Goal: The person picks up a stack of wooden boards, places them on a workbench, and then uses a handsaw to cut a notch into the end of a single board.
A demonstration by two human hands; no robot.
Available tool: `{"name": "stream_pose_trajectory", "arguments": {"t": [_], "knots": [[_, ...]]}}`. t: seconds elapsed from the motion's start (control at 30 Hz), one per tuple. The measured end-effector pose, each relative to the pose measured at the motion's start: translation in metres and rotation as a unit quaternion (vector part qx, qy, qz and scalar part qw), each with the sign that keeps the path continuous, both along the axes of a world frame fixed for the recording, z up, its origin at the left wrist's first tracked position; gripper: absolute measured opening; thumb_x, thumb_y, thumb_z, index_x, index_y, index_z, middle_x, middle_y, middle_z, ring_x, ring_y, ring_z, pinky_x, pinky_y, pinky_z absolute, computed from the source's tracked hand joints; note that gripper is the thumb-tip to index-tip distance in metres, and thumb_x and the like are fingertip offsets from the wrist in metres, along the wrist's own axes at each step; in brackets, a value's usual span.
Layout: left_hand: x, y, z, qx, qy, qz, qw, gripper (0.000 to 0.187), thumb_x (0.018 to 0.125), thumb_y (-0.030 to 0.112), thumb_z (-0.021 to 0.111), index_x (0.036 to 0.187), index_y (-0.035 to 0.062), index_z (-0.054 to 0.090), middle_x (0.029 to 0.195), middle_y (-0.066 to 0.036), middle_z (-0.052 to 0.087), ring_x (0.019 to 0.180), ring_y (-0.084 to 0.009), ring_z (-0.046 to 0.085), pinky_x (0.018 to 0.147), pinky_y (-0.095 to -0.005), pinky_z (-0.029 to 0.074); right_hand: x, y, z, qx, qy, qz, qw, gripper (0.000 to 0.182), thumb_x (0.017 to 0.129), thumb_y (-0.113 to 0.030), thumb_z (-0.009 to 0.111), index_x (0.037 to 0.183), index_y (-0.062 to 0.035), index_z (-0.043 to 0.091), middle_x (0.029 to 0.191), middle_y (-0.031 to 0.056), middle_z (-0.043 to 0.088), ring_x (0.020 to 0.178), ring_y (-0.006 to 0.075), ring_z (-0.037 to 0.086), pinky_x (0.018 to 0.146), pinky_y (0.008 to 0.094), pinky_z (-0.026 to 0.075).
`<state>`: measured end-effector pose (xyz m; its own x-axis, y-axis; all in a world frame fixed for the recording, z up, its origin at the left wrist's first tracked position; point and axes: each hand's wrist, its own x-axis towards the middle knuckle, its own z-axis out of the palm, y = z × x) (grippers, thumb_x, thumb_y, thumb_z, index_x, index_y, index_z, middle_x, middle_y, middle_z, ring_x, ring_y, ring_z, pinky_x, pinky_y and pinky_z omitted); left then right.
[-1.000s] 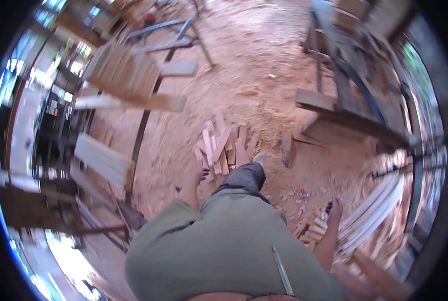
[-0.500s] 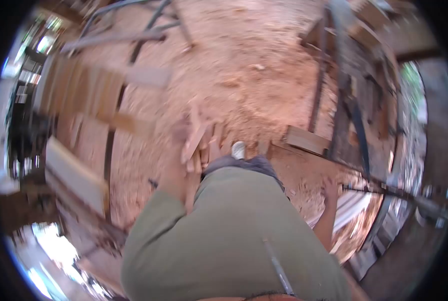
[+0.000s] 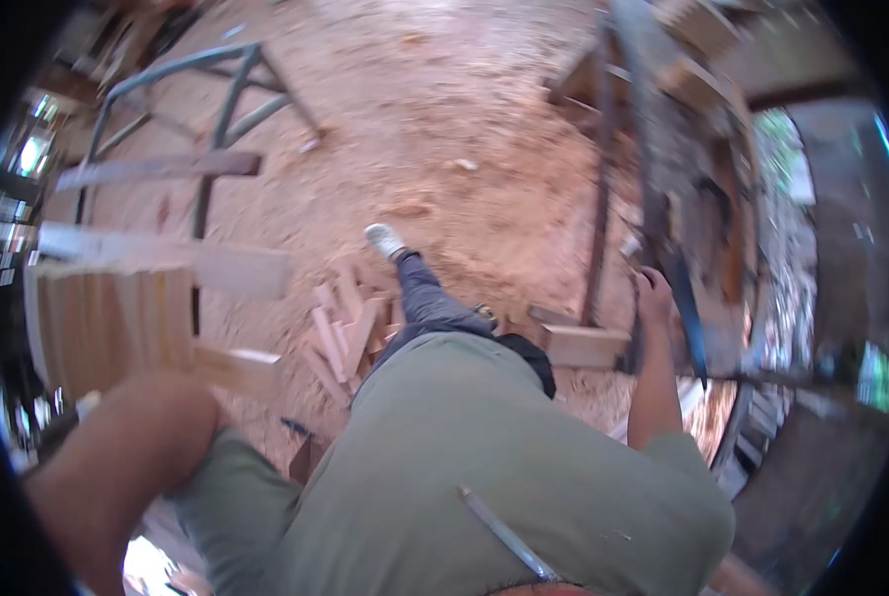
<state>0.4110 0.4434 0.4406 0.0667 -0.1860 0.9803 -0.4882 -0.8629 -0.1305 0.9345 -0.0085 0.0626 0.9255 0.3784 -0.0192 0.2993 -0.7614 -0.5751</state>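
Observation:
My right hand (image 3: 653, 293) reaches out at the right, beside the dark workbench edge. Its fingers are loosely curved, with a gap between thumb and fingers and nothing visible in them. Just beyond the fingertips is a small whitish object (image 3: 631, 244) on the bench side. The long dark blade of a handsaw (image 3: 691, 313) hangs close to the right of this hand. On the other side my left arm (image 3: 136, 452) is bent at the elbow, and its hand lies outside the picture. A pencil-like stick (image 3: 509, 534) rests against my green shirt (image 3: 434, 437).
Stacked boards (image 3: 111, 328) stand at the left, near a metal frame (image 3: 231, 99). Offcuts of wood (image 3: 350, 323) are piled by my leg. A wooden block (image 3: 585, 348) lies below the workbench (image 3: 698, 149). Sawdust covers the floor (image 3: 434, 109).
My right hand has moved up and forward to the bench edge. My left hand has swung back out of view. One shoe has stepped forward, and the view has shifted.

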Motion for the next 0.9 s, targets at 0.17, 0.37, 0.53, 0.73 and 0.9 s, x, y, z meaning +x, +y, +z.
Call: {"name": "stream_pose_trajectory", "arguments": {"t": [0.17,0.37,0.53,0.73,0.9], "knots": [[0.006,0.052,0.017,0.002,0.065,0.155,0.986,0.045,0.108,0.037,0.038,0.123,0.0004,0.06,0.114,-0.012,0.068,0.105,-0.022,0.063,0.097,-0.0356,0.045,0.028,0.141,-0.064,0.007,0.07,0.071,0.995,0.025,0.093,-0.013,0.061,0.112,0.002,0.069,0.09,0.0062,0.069,0.073,0.0132,0.064,0.068,0.0268,0.052],[0.007,0.097,0.054,-0.024,0.122,0.325,0.937,0.047,0.108,0.039,0.038,0.127,0.0002,0.056,0.118,-0.013,0.066,0.108,-0.0234,0.062,0.099,-0.0363,0.044,0.06,0.372,-0.056,-0.023,0.196,0.225,0.954,0.029,0.094,-0.015,0.062,0.114,0.0053,0.067,0.095,0.0091,0.071,0.08,0.0153,0.065,0.076,0.0299,0.053],[-0.001,0.057,0.053,0.005,0.1,0.448,0.889,0.049,0.107,0.04,0.037,0.13,0.0,0.053,0.121,-0.015,0.065,0.111,-0.0245,0.062,0.102,-0.0369,0.043,0.089,0.596,-0.048,0.003,0.153,0.368,0.917,0.027,0.094,-0.015,0.062,0.112,0.0038,0.068,0.093,0.0064,0.069,0.08,0.0143,0.063,0.074,0.028,0.052],[0.017,-0.024,0.078,-0.041,0.106,0.59,0.799,0.052,0.107,0.042,0.037,0.134,-0.0002,0.05,0.125,-0.016,0.063,0.115,-0.0258,0.061,0.104,-0.0376,0.041,0.013,0.768,-0.016,0.116,0.211,0.486,0.84,0.016,0.095,-0.015,0.063,0.102,-0.0025,0.071,0.081,0.0007,0.065,0.066,0.0097,0.057,0.06,0.0243,0.047],[0.052,-0.104,0.043,0.0,0.044,0.654,0.755,0.054,0.107,0.043,0.037,0.138,-0.0004,0.047,0.128,-0.017,0.062,0.117,-0.0269,0.06,0.106,-0.0382,0.04,-0.152,0.782,0.016,0.131,0.338,0.599,0.714,0.022,0.091,-0.008,0.065,0.109,0.0029,0.069,0.089,0.0063,0.067,0.074,0.0121,0.06,0.067,0.0241,0.049]]}}
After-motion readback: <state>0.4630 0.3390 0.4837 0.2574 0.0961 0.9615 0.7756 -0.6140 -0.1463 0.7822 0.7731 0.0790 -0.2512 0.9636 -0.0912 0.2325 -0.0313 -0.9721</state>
